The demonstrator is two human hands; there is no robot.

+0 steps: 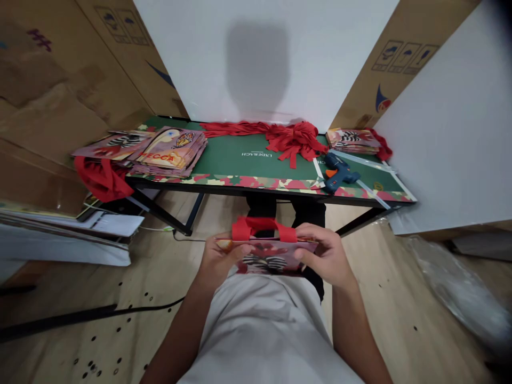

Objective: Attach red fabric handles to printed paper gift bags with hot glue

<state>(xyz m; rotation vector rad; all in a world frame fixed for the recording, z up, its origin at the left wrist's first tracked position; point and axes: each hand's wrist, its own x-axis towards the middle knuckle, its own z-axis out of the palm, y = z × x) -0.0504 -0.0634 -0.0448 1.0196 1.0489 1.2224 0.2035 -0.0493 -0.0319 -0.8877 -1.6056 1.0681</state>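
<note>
Close to my body I hold a small paper gift bag [266,258] with a zebra-stripe print and red ribbon handles [264,226]. My left hand [224,256] grips its left end, thumb across the printed front. At the opposite end my right hand [324,253] pinches it the same way, thumb in front and fingers behind. The bag's back and the fingers behind it are hidden. Ahead on the green-topped table [240,154] lies a loose pile of red ribbon strips [296,138]. A blue glue gun [338,170] rests right of that pile.
Stacked printed bags [172,152] stand at the table's left, with red handles [102,178] hanging over the edge. Another bag stack [352,140] sits at the back right. Cardboard and white panels [260,64] enclose the table. Clear plastic wrap [456,288] lies on the right floor.
</note>
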